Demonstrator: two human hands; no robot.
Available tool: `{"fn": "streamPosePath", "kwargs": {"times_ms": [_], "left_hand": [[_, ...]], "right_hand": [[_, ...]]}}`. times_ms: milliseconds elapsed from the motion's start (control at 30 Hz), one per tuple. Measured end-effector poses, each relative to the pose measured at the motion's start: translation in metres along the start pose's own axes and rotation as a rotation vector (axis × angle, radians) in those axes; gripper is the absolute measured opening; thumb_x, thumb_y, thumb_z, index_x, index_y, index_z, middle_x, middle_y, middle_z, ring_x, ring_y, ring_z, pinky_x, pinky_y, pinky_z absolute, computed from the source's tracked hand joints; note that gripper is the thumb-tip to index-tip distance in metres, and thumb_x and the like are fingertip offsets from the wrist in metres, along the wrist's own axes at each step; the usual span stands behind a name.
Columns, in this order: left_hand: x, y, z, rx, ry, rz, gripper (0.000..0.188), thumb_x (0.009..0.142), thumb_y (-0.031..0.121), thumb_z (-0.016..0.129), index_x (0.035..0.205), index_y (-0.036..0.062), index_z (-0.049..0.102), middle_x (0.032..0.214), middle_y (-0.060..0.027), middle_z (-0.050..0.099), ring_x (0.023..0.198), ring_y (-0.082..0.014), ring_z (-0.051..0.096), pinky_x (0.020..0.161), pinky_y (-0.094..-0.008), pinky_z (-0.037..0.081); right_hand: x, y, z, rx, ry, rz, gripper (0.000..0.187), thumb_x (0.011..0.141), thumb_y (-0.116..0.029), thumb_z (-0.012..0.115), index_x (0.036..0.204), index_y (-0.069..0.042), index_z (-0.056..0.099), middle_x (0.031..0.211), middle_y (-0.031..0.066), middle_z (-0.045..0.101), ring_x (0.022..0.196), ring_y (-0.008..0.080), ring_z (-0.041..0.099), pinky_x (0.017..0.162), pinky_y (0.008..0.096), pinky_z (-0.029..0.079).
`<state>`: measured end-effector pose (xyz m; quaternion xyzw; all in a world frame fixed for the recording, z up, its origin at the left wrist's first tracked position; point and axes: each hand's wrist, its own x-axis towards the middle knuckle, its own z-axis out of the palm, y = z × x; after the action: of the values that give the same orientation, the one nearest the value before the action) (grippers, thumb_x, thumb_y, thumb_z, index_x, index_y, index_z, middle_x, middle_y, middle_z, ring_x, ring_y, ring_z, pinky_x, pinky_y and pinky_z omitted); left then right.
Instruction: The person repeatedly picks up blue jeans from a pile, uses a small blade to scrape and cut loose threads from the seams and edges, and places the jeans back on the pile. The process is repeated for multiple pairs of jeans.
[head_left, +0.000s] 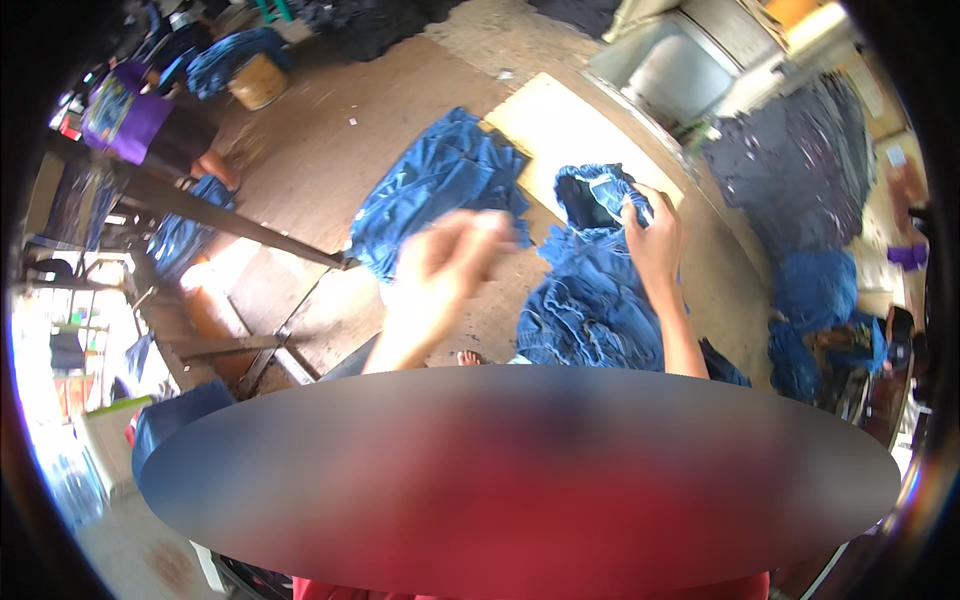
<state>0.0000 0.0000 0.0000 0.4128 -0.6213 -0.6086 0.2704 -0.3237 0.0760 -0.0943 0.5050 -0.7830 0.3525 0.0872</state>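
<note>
Right hand (652, 240) grip pinching blue denim garment (590, 290) at its 12 o'clock edge. Left hand (450, 265) motion-blurred, grip state can't tell, empty-looking, denim pile (430, 190) beyond.

A worn brown concrete floor (330, 150) fills the room, with a pale flat board (560, 125) lying on it. Bright daylight floods in at the left, past a dark slanting metal beam (220, 215). Dark cloth heaps (790, 170) pile up at the right.

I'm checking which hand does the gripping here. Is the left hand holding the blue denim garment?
No. The left hand is raised, blurred and empty, while the right hand grips the blue denim garment at its waistband.
</note>
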Motion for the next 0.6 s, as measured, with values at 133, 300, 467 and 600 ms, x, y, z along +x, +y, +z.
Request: {"fn": "streamPosePath", "kwargs": {"times_ms": [133, 300, 467, 600], "left_hand": [[0.073, -0.081, 0.046, -0.435, -0.130, -0.397, 0.081, 0.100, 0.077, 0.060, 0.136, 0.0049, 0.071, 0.114, -0.0083, 0.074, 0.098, -0.0186, 0.061, 0.090, -0.0328, 0.050], [0.119, -0.190, -0.004, -1.211, 0.179, -0.594, 0.045, 0.112, 0.046, 0.057, 0.123, 0.0046, 0.071, 0.118, -0.0148, 0.078, 0.117, -0.0273, 0.071, 0.109, -0.0476, 0.054], [0.042, -0.268, -0.063, -1.447, 0.218, -0.445, 0.041, 0.116, 0.033, 0.047, 0.136, 0.0020, 0.064, 0.130, -0.0178, 0.074, 0.120, -0.0345, 0.071, 0.113, -0.0546, 0.052], [-0.064, -0.280, -0.068, -1.314, 0.519, -0.580, 0.047, 0.117, 0.040, 0.045, 0.143, 0.0042, 0.062, 0.140, -0.0142, 0.071, 0.129, -0.0347, 0.067, 0.121, -0.0539, 0.045]], "right_hand": [[-0.035, -0.086, 0.040, 0.211, -0.044, -0.170, 0.030, 0.088, -0.010, 0.079, 0.119, -0.009, 0.076, 0.105, 0.0106, 0.074, 0.092, 0.0352, 0.077, 0.075, 0.0422, 0.061], [-0.146, -0.125, 0.128, 0.169, -0.395, -0.002, 0.053, 0.083, -0.012, 0.080, 0.133, -0.016, 0.061, 0.123, 0.0127, 0.067, 0.081, 0.0403, 0.075, 0.069, 0.0500, 0.062], [-0.264, -0.131, 0.150, 0.177, -0.700, 0.055, 0.062, 0.080, -0.013, 0.080, 0.136, -0.016, 0.053, 0.126, 0.0142, 0.066, 0.085, 0.0433, 0.074, 0.069, 0.0544, 0.060], [-0.325, -0.153, 0.103, 0.375, -0.861, 0.062, 0.057, 0.087, -0.021, 0.081, 0.135, -0.011, 0.053, 0.113, 0.0202, 0.073, 0.086, 0.0449, 0.075, 0.076, 0.0534, 0.059]]}}
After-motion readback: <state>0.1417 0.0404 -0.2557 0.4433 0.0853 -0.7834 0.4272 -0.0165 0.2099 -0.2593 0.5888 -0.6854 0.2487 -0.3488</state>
